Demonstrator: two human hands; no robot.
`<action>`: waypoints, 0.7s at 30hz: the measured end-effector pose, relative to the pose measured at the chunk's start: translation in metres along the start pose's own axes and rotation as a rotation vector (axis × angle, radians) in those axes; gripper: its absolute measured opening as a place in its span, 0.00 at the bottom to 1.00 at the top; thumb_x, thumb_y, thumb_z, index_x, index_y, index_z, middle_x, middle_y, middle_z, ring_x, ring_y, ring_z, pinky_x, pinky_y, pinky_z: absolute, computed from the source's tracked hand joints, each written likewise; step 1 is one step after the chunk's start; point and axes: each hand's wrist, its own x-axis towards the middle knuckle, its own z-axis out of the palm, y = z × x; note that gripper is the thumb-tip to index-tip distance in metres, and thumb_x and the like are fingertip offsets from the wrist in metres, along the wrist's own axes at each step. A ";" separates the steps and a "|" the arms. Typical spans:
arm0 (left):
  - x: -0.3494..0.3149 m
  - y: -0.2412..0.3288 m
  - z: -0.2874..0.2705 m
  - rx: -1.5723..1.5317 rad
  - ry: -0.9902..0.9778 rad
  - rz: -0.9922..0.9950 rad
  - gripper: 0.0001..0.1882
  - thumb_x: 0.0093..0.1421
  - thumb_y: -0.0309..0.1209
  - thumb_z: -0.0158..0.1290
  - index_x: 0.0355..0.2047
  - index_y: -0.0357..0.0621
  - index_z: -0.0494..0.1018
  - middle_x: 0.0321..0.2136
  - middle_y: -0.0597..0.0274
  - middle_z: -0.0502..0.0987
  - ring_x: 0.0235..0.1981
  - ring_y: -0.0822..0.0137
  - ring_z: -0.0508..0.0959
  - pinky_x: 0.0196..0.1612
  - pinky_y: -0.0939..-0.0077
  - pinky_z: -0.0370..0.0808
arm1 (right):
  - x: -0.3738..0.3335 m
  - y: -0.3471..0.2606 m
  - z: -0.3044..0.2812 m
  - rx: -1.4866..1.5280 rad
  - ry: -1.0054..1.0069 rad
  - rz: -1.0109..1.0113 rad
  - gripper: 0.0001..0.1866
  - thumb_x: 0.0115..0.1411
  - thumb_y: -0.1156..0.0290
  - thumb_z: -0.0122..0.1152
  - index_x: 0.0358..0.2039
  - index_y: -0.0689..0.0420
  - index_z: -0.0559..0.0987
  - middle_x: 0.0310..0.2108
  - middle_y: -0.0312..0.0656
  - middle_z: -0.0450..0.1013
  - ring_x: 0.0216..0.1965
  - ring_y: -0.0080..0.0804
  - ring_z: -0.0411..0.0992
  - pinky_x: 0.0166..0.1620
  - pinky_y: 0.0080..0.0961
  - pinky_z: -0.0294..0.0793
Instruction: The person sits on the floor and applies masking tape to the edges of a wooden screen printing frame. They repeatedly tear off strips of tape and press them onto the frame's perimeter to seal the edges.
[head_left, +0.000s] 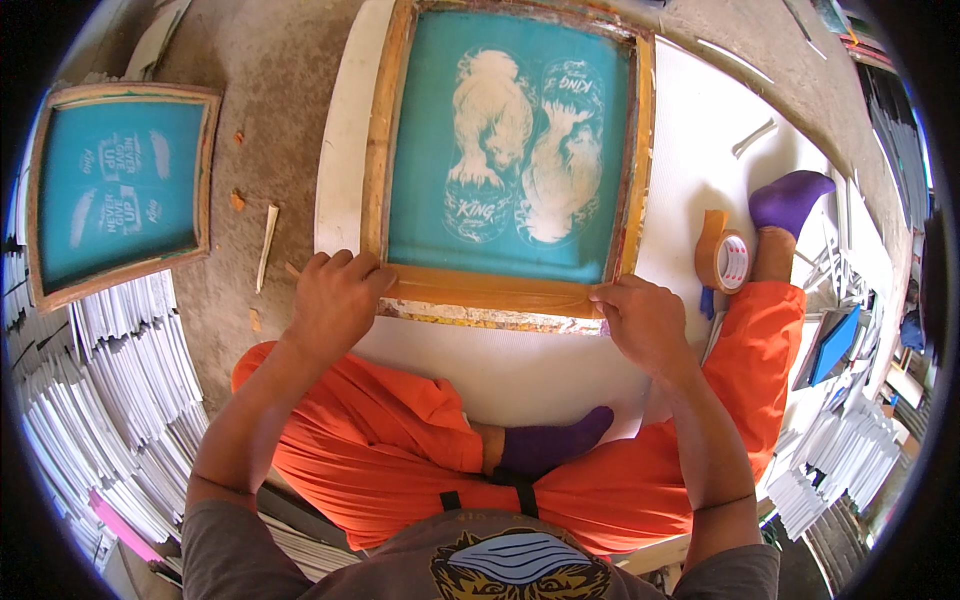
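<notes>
A wooden-framed printing screen (420,120) with teal mesh and pale lion-like figures lies in front of me on a white board. Along its near edge runs a strip of brown tape (490,290), stretched between my two hands. My left hand (340,300) pinches the tape's left end at the frame's near left corner, its fingers curled. At the near right corner, my right hand (640,315) grips the other end between thumb and finger. Below the tape, the frame's paint-stained near edge shows. A roll of brown tape (712,262) stands to the right, with a loose end sticking up.
A second teal screen (120,190) leans at the left over stacked white sheets (90,400). A folded paper strip (267,248) lies on the concrete floor. My orange-trousered legs surround the white board (530,375). Paper scraps and a blue flat piece (835,345) are at right.
</notes>
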 end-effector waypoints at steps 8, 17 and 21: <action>0.002 0.002 -0.004 0.002 -0.119 -0.004 0.06 0.54 0.27 0.58 0.32 0.50 0.83 0.28 0.65 0.78 0.31 0.61 0.82 0.36 0.63 0.77 | 0.002 0.003 0.008 -0.093 0.030 -0.025 0.08 0.62 0.67 0.64 0.38 0.46 0.90 0.32 0.39 0.80 0.33 0.43 0.81 0.38 0.40 0.79; 0.001 0.004 -0.003 0.017 -0.146 -0.001 0.06 0.54 0.26 0.58 0.31 0.49 0.83 0.29 0.63 0.79 0.30 0.60 0.83 0.37 0.63 0.78 | 0.003 -0.004 0.006 -0.180 -0.022 -0.019 0.10 0.63 0.68 0.62 0.40 0.44 0.90 0.32 0.42 0.79 0.32 0.45 0.81 0.37 0.42 0.79; 0.003 0.004 -0.003 0.007 -0.173 -0.021 0.05 0.54 0.26 0.58 0.30 0.48 0.83 0.29 0.63 0.79 0.30 0.60 0.83 0.37 0.63 0.78 | 0.003 -0.005 0.006 -0.191 -0.046 -0.007 0.11 0.64 0.68 0.61 0.42 0.44 0.90 0.33 0.43 0.79 0.33 0.45 0.81 0.38 0.43 0.79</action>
